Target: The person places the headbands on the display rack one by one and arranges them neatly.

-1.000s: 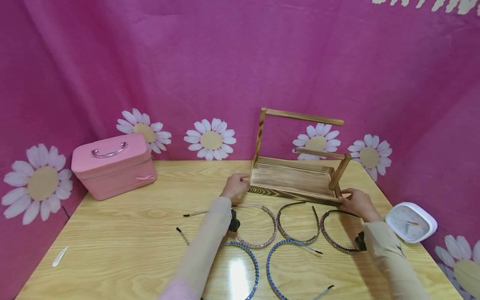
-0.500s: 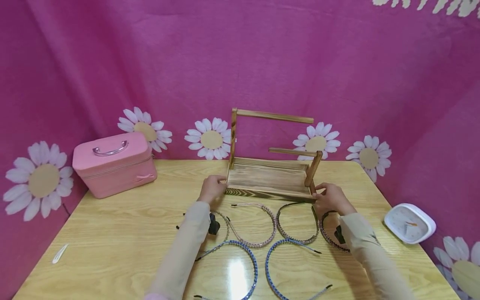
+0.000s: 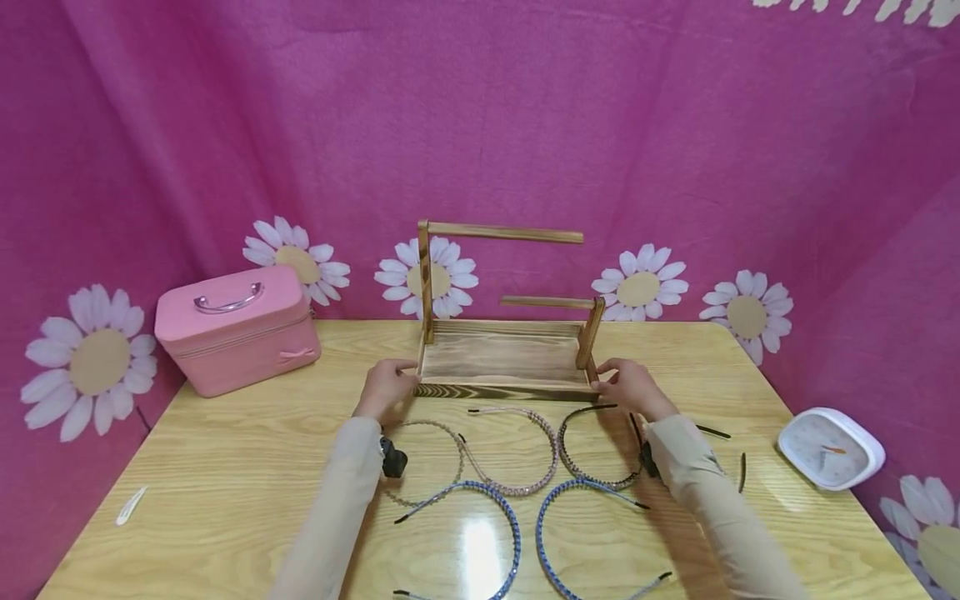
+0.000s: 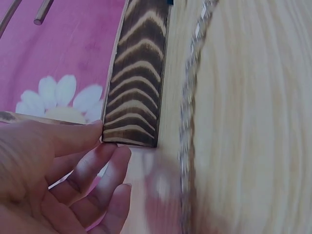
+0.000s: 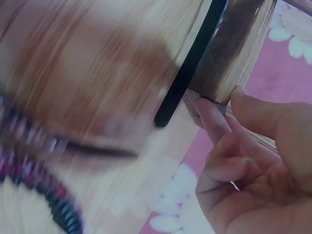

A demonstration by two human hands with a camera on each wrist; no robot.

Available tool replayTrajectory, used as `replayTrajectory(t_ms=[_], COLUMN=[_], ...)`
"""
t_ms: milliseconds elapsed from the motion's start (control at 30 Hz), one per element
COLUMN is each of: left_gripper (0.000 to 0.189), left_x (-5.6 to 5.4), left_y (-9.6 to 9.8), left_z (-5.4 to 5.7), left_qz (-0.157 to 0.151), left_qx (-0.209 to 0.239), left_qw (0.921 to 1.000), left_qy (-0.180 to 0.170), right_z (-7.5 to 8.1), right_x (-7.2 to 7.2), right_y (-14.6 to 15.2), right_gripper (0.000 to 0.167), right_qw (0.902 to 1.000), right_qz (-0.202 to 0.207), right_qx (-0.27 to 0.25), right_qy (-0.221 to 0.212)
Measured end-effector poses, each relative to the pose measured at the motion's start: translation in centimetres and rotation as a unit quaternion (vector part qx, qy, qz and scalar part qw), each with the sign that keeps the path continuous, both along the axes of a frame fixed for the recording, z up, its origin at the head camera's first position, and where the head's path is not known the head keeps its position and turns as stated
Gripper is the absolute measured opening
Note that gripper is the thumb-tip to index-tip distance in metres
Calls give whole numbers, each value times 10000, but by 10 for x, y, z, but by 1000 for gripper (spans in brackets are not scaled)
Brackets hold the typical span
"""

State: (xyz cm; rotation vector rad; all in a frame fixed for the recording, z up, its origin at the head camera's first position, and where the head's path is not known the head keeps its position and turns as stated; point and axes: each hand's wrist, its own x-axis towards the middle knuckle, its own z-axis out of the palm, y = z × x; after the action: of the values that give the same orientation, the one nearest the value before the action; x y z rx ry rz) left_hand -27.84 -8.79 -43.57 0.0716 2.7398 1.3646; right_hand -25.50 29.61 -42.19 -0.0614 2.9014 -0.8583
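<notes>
A brown wooden rack (image 3: 506, 392), a shallow tray with two raised bars at different heights, stands at the back middle of the table. My left hand (image 3: 386, 387) pinches its near left corner; in the left wrist view the thumb and fingertips meet the end of the striped front board (image 4: 134, 83). At the near right corner, my right hand (image 3: 633, 387) grips the wood (image 5: 226, 53) between thumb and index finger. Beaded headbands lie just in front: a pink one (image 3: 521, 492), a dark one (image 3: 607, 485) and a greyish one (image 3: 462, 458). My right sleeve partly hides another dark headband.
Two blue headbands, left (image 3: 516, 533) and right (image 3: 540, 533), lie nearer the front. A pink case (image 3: 236, 333) stands at the back left, a white clock (image 3: 828, 450) at the right edge. A white hair clip (image 3: 131, 506) lies front left. Pink cloth hangs behind.
Both hands have moved the wooden rack leftward along the back of the table, and it now stands squarer to the front. The headbands, case, clock and clip have stayed in place.
</notes>
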Motion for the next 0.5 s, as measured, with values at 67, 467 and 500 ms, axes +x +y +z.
replayTrajectory(t_ms=[67, 467, 500], left_gripper=[38, 35, 35], left_x=[2, 11, 12], left_y=[-7, -37, -39], left_z=[-1, -4, -4], left_qz=[45, 408, 419], left_qx=[-22, -146, -148], left_qw=[10000, 9989, 9988], left_qy=[-2, 179, 181], right_z=[-2, -8, -8], right_x=[-2, -10, -10], right_y=[-6, -34, -35], right_gripper=[38, 35, 36], right_qw=[9999, 9998, 9998], right_qz=[70, 131, 133], right_qx=[-70, -121, -134], right_qy=[62, 130, 108])
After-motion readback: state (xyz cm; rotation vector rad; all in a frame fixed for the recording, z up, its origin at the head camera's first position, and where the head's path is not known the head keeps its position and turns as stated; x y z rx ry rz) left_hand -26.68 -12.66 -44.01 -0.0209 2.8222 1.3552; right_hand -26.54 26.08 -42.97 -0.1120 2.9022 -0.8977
